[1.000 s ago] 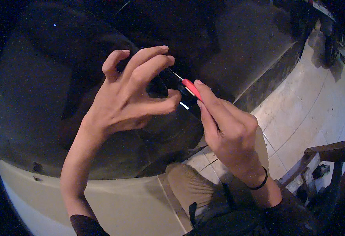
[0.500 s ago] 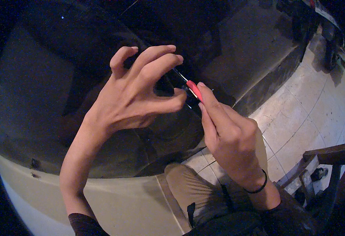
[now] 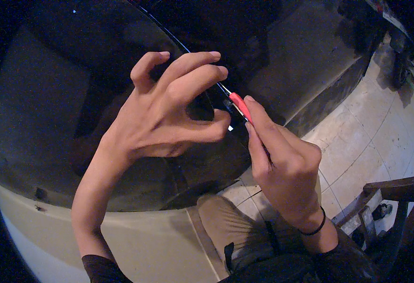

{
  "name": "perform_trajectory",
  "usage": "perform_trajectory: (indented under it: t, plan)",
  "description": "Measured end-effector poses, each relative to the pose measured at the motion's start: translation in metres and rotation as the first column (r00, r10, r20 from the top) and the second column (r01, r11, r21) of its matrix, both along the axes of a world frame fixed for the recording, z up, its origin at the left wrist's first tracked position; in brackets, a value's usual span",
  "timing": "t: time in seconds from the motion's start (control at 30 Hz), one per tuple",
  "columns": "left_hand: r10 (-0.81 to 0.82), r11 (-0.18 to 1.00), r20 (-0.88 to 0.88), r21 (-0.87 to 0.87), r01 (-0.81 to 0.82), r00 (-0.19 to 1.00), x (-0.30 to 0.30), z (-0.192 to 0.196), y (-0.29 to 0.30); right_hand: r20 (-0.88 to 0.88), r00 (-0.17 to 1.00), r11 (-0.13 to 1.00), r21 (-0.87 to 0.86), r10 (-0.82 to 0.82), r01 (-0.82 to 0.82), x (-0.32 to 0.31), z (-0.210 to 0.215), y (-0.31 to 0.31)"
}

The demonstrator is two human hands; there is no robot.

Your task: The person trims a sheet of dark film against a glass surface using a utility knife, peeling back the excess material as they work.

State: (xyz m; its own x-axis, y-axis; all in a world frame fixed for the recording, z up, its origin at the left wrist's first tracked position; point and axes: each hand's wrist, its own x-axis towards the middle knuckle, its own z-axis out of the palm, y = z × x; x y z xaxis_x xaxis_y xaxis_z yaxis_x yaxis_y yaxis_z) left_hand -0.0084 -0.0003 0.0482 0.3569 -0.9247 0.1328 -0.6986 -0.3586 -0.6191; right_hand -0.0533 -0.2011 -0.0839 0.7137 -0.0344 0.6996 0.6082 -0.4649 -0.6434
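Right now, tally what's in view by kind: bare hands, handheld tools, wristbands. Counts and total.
Bare hands: 2 (left hand, right hand)
Handheld tools: 1 (red-handled tool, held in the right hand's fingers)
Wristbands: 1 (black wristband, on the right wrist)
Total: 4

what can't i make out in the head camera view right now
- Far tip of the red-handled tool: its thin shaft gets lost against the dark surface by the left hand's fingertips.
- Lower end of its handle: covered by the right hand.
- Palm of the left hand: its back faces the camera.
- Wooden frame: cut off at the right edge.

All in the head view.
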Motion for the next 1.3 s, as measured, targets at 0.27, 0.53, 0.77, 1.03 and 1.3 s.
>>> perform_trajectory:
  t: [0.27,0.53,0.77,1.03,1.3]
  plan:
    - [0.0,1.0,0.006,0.002,0.0,1.0,-0.001,-0.001,0.002,-0.002,1.0,1.0,-0.004,0.025,-0.025,0.002,-0.002,0.002]
    - [-0.008,1.0,-0.001,-0.025,0.008,1.0,0.0,-0.001,0.002,0.016,0.997,0.991,-0.116,-0.071,0.072,0.001,-0.003,0.01]
    - [0.02,0.999,0.058,0.032,-0.022,0.998,0.002,-0.005,0.002,0.039,0.997,0.992,-0.106,-0.069,0.073,0.003,-0.006,0.007]
    - [0.009,0.998,0.002,0.07,-0.009,1.0,0.0,0.002,0.002,0.023,0.999,0.993,-0.108,-0.045,0.048,0.007,-0.01,0.004]
    - [0.011,0.998,0.055,0.055,-0.014,0.998,0.004,-0.005,0.002,-0.035,0.999,0.983,-0.179,-0.035,0.028,0.011,-0.03,0.005]
